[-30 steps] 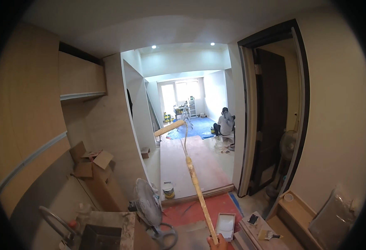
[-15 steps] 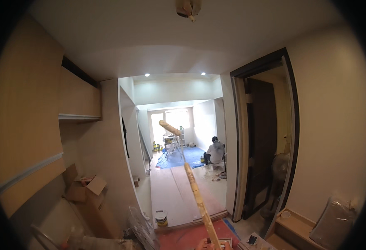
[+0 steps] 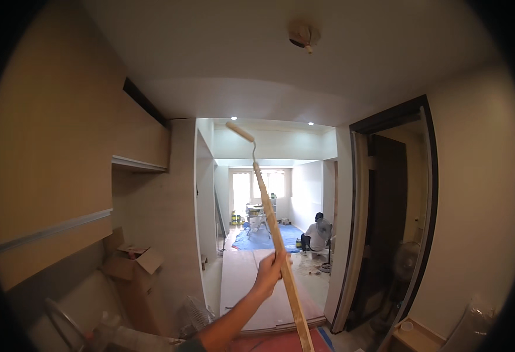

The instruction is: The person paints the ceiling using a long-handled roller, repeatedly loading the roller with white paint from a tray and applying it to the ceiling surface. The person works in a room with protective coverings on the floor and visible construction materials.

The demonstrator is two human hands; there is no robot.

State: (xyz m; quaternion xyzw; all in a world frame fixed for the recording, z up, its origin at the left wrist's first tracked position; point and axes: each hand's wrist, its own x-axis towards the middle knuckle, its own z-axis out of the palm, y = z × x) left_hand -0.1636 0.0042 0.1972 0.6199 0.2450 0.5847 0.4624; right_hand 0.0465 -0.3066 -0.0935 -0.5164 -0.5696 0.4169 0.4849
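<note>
A long light-coloured pole (image 3: 276, 234) slants up through the middle of the view, and my left hand (image 3: 271, 273) is wrapped around it about halfway along. At its top end a bent wire frame carries a cream paint roller (image 3: 240, 132), raised just below the ceiling in the line of sight and touching nothing that I can make out. The pole's lower end runs out of the bottom edge. My right hand is out of view.
A ceiling opening (image 3: 305, 36) with a fitting hangs above. Left stand wooden cabinets (image 3: 40, 146) and an open cardboard box (image 3: 131, 264). Right is a dark doorway (image 3: 386, 205) with a fan (image 3: 407, 258). Beyond, a person (image 3: 316, 234) sits near a blue sheet (image 3: 266, 237) and a stepladder (image 3: 258, 222).
The roller and pole have risen. My left hand now shows higher up, on the pole's middle; before, fingers showed only at the bottom edge. The view has tilted up and turned left.
</note>
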